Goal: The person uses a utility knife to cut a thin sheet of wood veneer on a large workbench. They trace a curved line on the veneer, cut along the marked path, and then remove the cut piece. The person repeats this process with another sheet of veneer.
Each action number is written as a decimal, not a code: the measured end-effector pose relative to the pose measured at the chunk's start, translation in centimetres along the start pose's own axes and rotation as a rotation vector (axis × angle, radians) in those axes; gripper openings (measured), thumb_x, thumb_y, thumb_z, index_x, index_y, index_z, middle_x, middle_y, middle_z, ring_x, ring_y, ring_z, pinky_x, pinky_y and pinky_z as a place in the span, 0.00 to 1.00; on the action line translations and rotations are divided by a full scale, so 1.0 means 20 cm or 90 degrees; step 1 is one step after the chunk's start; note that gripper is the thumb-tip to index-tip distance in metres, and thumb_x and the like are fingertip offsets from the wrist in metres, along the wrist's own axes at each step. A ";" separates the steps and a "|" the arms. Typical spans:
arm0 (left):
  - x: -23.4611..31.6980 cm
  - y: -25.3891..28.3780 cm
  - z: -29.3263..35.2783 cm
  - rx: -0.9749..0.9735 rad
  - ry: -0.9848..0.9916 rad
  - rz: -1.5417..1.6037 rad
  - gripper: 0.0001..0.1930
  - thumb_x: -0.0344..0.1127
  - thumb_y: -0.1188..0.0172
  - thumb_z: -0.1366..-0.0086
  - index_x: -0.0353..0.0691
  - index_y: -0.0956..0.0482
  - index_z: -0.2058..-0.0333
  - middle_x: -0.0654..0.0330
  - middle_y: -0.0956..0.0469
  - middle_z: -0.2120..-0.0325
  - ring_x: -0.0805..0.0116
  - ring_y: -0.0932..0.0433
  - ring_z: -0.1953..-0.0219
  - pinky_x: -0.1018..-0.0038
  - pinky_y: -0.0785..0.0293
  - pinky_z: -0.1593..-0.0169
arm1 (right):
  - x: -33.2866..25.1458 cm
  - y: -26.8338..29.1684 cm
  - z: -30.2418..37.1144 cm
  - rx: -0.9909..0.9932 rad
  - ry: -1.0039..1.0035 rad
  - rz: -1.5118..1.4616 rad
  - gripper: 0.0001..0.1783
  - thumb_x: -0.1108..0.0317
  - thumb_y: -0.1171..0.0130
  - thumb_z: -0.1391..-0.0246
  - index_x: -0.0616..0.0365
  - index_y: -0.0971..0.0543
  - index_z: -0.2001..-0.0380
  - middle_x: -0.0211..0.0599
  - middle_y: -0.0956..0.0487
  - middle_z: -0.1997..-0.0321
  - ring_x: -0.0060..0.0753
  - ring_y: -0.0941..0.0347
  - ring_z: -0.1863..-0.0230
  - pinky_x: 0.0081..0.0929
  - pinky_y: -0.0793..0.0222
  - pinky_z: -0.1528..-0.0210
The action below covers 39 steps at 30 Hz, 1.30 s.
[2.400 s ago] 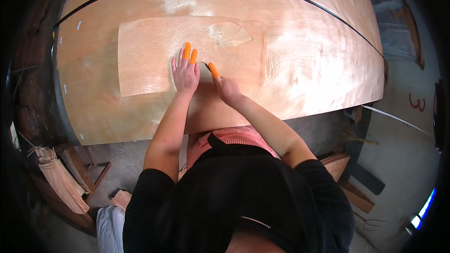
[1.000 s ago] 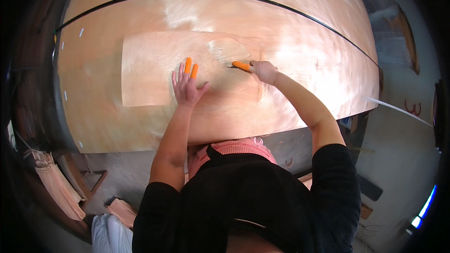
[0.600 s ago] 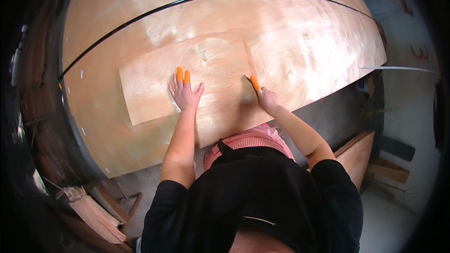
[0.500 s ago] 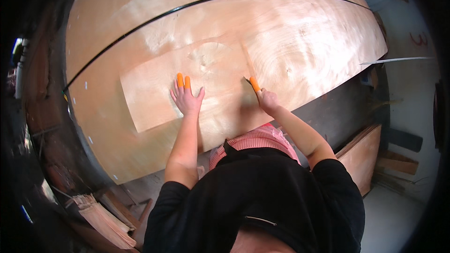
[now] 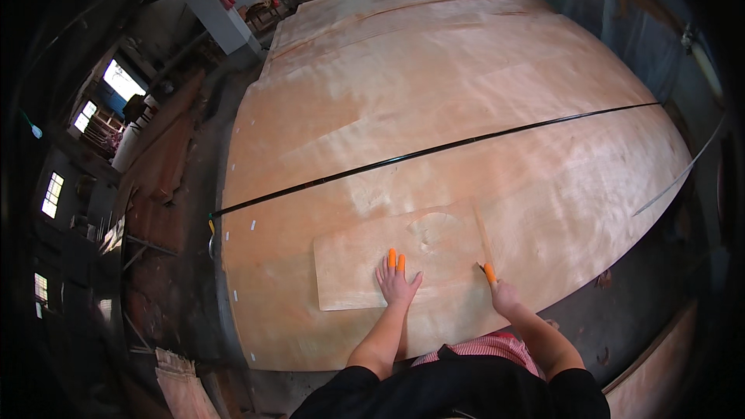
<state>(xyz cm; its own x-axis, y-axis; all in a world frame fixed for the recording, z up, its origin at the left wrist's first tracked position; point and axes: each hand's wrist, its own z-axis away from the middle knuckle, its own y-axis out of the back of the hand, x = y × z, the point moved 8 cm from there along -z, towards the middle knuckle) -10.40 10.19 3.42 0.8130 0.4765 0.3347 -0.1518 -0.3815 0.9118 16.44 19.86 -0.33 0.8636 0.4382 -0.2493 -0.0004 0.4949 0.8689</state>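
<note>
1. My left hand (image 5: 397, 282) lies flat, palm down, on a small pale rectangular sheet of wood veneer (image 5: 357, 271), its fingers (image 5: 393, 258) spread a little; two of them wear orange rubber fingertip covers.
2. That small veneer sheet lies on top of a far larger pale veneer sheet (image 5: 466, 109) that covers the whole counter in front of me.
3. My right hand (image 5: 504, 298) sits just to the right of the small veneer sheet, its fingers closed around a small orange-handled cutting tool (image 5: 489, 273).
4. The tool's tip touches the right edge of the small veneer sheet, at the near end of a thin straight line that runs away from me along that edge.
5. A rounded, lighter patch (image 5: 431, 225) shows in the small veneer sheet, just beyond my left hand.
6. A long thin black line (image 5: 434, 154) crosses the large veneer well beyond the small veneer sheet, from left to right.
7. Stacks of wooden boards (image 5: 182, 388) lie on the floor, left of the small veneer sheet and below the counter edge.
</note>
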 end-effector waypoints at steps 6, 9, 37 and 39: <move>0.02 0.00 0.01 0.004 -0.007 0.005 0.33 0.54 0.42 0.57 0.45 0.35 0.52 0.60 0.46 0.44 0.59 0.50 0.42 0.55 0.58 0.43 | 0.05 0.01 0.02 0.011 -0.056 -0.049 0.14 0.67 0.58 0.51 0.62 0.31 0.63 0.48 0.26 0.71 0.45 0.28 0.68 0.36 0.33 0.64; 0.03 0.01 0.01 0.012 -0.010 0.000 0.33 0.54 0.42 0.57 0.45 0.34 0.52 0.60 0.45 0.45 0.59 0.50 0.42 0.55 0.57 0.43 | 0.09 -0.04 0.00 0.031 -0.062 -0.077 0.14 0.66 0.57 0.51 0.62 0.31 0.63 0.49 0.25 0.73 0.46 0.28 0.68 0.36 0.33 0.64; 0.03 -0.01 0.00 0.006 -0.008 -0.020 0.33 0.55 0.42 0.57 0.45 0.35 0.52 0.60 0.46 0.44 0.59 0.50 0.42 0.54 0.59 0.42 | 0.04 -0.03 -0.02 0.018 0.046 -0.005 0.11 0.72 0.60 0.53 0.62 0.32 0.65 0.47 0.29 0.70 0.45 0.29 0.70 0.36 0.32 0.69; 0.03 -0.01 0.00 0.003 -0.007 -0.017 0.33 0.54 0.42 0.57 0.45 0.35 0.52 0.60 0.46 0.44 0.60 0.50 0.42 0.55 0.59 0.42 | 0.05 -0.04 -0.02 0.013 0.052 0.010 0.12 0.72 0.60 0.53 0.62 0.32 0.64 0.47 0.29 0.69 0.44 0.28 0.70 0.36 0.32 0.69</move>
<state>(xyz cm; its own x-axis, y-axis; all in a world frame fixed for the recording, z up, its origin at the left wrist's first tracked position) -9.87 10.53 3.39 0.8228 0.4775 0.3082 -0.1277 -0.3732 0.9189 17.03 20.16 -1.42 0.8197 0.5055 -0.2695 -0.0022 0.4732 0.8810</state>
